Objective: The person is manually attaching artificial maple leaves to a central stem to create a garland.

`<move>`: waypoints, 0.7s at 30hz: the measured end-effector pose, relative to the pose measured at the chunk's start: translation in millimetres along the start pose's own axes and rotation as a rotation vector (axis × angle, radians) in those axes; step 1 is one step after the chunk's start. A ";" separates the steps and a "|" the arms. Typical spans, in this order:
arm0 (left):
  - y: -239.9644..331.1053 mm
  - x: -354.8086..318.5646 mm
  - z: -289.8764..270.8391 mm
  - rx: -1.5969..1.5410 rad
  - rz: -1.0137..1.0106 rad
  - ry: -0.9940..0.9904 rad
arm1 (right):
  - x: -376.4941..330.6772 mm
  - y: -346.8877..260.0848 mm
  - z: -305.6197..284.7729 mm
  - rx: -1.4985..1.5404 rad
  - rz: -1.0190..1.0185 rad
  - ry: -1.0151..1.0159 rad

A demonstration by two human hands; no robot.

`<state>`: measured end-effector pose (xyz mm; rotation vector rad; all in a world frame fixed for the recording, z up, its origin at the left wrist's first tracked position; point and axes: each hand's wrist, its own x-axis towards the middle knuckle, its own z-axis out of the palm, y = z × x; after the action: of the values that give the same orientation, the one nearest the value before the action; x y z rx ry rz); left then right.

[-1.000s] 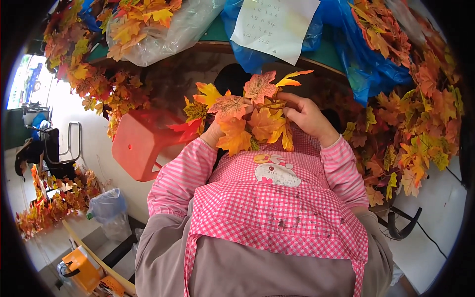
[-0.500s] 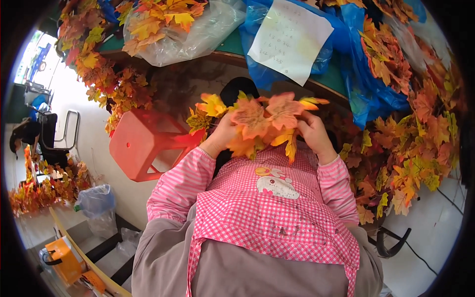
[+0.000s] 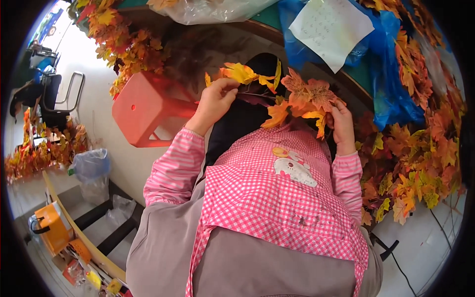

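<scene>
My left hand (image 3: 215,101) pinches a thin dark stem that carries yellow artificial leaves (image 3: 243,74). My right hand (image 3: 342,123) holds the other part of the same garland, a cluster of orange and brown maple leaves (image 3: 306,96). The stem runs between the two hands, which are spread apart above my pink checked apron (image 3: 277,198). Both forearms wear pink striped sleeves.
A red plastic stool (image 3: 143,111) stands at my left. A heap of orange and yellow leaf garlands (image 3: 410,168) lies at my right, another (image 3: 123,44) at the upper left. Blue plastic bags (image 3: 391,74) and a white paper sheet (image 3: 330,30) sit on the green table edge above.
My hands have drawn apart, stretching the leaf bunch out along its stem; the left hand moved left with the yellow leaves. The view tilted.
</scene>
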<state>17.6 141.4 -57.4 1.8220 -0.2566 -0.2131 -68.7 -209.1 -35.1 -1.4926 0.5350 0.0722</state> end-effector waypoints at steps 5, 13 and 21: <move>10.8 -20.7 -2.9 0.608 0.171 0.037 | 2.1 9.6 -1.3 0.043 0.025 0.009; -13.2 -0.4 -9.0 0.595 0.227 0.032 | -4.4 7.6 5.8 0.051 0.016 0.003; -37.9 17.9 -34.9 0.479 -0.088 -0.326 | -12.5 -0.6 23.2 0.066 0.037 -0.029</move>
<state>46.8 178.2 -85.1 2.2714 -0.4882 -0.5512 -72.7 -183.5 -30.1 -1.4159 0.5370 0.1042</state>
